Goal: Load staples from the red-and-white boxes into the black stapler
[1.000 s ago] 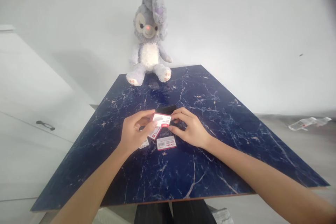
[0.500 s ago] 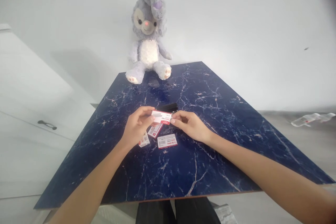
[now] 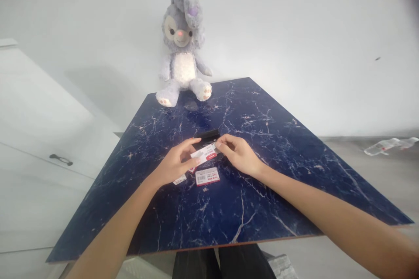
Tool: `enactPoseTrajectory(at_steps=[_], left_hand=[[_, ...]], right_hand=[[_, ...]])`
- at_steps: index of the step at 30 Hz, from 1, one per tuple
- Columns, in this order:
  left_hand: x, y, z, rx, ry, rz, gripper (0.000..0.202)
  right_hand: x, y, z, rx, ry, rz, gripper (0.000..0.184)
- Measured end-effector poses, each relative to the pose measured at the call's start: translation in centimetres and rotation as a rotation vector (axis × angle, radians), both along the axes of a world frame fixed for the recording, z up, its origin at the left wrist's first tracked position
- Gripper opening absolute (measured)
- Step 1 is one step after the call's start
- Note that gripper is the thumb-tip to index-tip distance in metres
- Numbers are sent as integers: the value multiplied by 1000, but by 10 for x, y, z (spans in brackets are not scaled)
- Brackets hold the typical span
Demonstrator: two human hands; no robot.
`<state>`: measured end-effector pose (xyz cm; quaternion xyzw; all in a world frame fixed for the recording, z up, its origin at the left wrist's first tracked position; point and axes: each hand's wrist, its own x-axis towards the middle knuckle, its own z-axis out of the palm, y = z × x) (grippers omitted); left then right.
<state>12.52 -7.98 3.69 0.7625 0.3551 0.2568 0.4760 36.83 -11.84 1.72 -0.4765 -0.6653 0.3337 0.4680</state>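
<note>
My right hand (image 3: 238, 153) pinches the right end of a small red and white printed staple box (image 3: 204, 154), which tilts up to the right. My left hand (image 3: 175, 159) has its thumb and index finger spread apart around the left end, the thumb tip at the box's lower edge. Whether its other fingers touch the box is hidden. Just in front of me on the table lies another staple box (image 3: 207, 177), label up. A white box (image 3: 180, 179) shows partly beside my left hand. Behind the held box lies a black stapler-like object (image 3: 207, 135).
The blue marble-patterned table (image 3: 262, 192) narrows towards the wall. A grey plush rabbit (image 3: 183, 67) sits at its far edge. To the left stands a white cabinet (image 3: 36, 139) with a dark handle. Clear plastic bottles (image 3: 386, 146) lie beyond the table on the right.
The held box has turned, its right end now higher, and sits slightly lower. My left fingers have spread from their grip on it. My right hand still pinches its end.
</note>
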Motion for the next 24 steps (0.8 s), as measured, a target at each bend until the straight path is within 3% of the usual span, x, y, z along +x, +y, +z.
enactPoseTrajectory(at_steps=[6, 14, 21, 24], left_hand=[[1, 1, 1, -30, -14, -46, 40], [0, -1, -3, -26, -25, -17, 68], [4, -4, 5, 125, 118, -86, 37], [5, -7, 6, 137, 148, -80, 41]], right_hand=[[-2, -4, 4, 112, -126, -59, 26], [0, -3, 1, 123, -71, -113, 17], [-3, -5, 2, 220, -83, -22, 18], [-3, -6, 3, 313, -156, -25, 22]])
